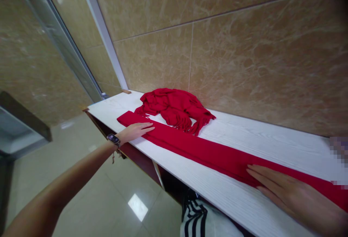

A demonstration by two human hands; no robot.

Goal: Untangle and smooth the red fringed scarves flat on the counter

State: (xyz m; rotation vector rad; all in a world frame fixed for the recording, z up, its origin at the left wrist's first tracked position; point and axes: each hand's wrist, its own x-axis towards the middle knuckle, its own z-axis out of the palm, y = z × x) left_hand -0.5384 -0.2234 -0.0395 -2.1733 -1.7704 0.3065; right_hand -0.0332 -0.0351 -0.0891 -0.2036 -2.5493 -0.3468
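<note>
A red scarf [201, 149], folded into a long flat strip, lies lengthwise along the white tabletop [174, 163]. My left hand [135, 131] rests flat on the strip near its far left end, fingers stretched out. Lower right, my right hand [290, 193] lies on the same strip with its fingers extended. Neither hand grips the cloth. Behind the strip sits a crumpled red fringed scarf [174, 105], its tassels close to the strip's back edge. The strip's right end runs out of the picture.
A tan marble-tiled wall [231, 55] rises along the table's back edge. A small wooden block [126, 92] lies at the far corner. Below the front edge are open shelves and black-and-white striped cloth [199, 219]. Glossy floor tiles [108, 193] extend to the left.
</note>
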